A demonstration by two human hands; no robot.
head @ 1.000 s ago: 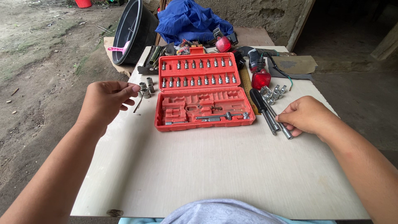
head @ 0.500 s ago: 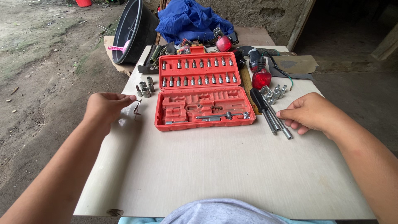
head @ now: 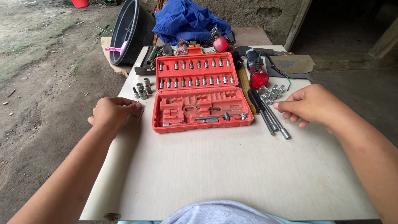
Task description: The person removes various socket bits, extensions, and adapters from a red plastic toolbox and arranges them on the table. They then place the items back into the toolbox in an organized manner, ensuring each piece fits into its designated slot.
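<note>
Your left hand [head: 111, 113] rests on the left edge of the pale bench [head: 232, 174], its grip pinched narrow on a small bent metal key [head: 140, 113] just beside the open red socket case [head: 199, 93]. Loose sockets [head: 142, 88] stand a little beyond your knuckles. The case lies open in the middle, bits in rows in its lid, a ratchet bar in its tray. Right of it lie long black-handled drivers [head: 267, 114] and a small heap of sockets. Your right hand [head: 311, 105] hovers just beside them, fingers curled loosely, holding nothing.
</note>
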